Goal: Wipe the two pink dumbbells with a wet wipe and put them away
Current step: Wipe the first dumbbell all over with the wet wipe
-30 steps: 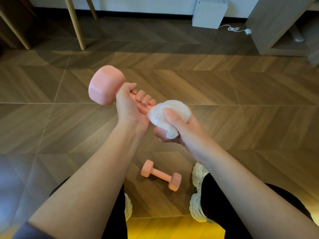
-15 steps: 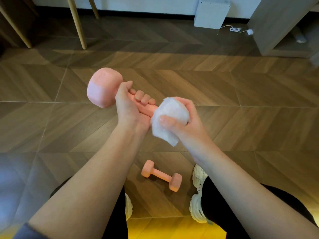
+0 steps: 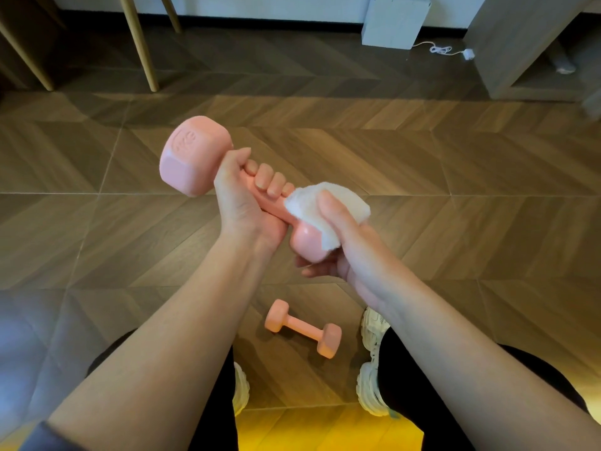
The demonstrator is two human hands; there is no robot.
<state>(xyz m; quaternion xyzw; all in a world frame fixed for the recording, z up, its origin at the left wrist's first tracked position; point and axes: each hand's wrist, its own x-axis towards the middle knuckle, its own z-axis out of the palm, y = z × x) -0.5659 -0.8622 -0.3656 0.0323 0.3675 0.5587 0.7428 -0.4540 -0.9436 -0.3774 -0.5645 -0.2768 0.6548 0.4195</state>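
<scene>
My left hand (image 3: 250, 203) grips the handle of a pink dumbbell (image 3: 195, 154), held in the air with one head up and to the left. My right hand (image 3: 341, 242) holds a white wet wipe (image 3: 325, 203) wrapped over the dumbbell's lower head and the end of the handle. Part of that lower head shows pink below the wipe. The second pink dumbbell (image 3: 302, 328) lies on the wooden floor between my feet.
My white shoes (image 3: 374, 327) flank the dumbbell on the floor. Wooden furniture legs (image 3: 140, 43) stand at the far left. A white box (image 3: 395, 21) with a cable sits by the wall, and a grey cabinet (image 3: 520, 47) stands at the far right.
My right hand has slid the wipe down and round the lower head, uncovering some pink. The held dumbbell has turned slightly, so its upper head's end face now shows.
</scene>
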